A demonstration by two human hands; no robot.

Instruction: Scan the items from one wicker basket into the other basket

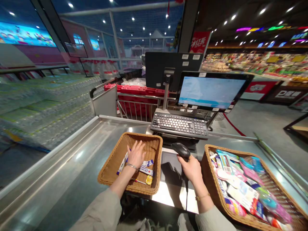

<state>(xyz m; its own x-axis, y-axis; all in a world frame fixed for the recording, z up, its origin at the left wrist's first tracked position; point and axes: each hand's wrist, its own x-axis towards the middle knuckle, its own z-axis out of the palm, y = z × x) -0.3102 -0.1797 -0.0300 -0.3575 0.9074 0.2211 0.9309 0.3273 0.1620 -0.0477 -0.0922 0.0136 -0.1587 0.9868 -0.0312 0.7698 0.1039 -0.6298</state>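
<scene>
My left hand (136, 154) lies palm down inside the left wicker basket (113, 163), fingers stretched out over a few small packets (146, 166). It wears a thin bracelet. My right hand (191, 167) is closed round the handle of a black barcode scanner (181, 149), held above the flat scanner plate (170, 166) between the two baskets. The right wicker basket (209, 179) is full of several colourful packaged items (240, 189).
A steel checkout counter (72, 160) stretches left. Behind the baskets stand a keyboard (180, 125), a lit monitor (210, 92) and a dark rear screen (168, 69). A red shopping trolley (134, 99) stands beyond the counter. Store shelves fill the far right.
</scene>
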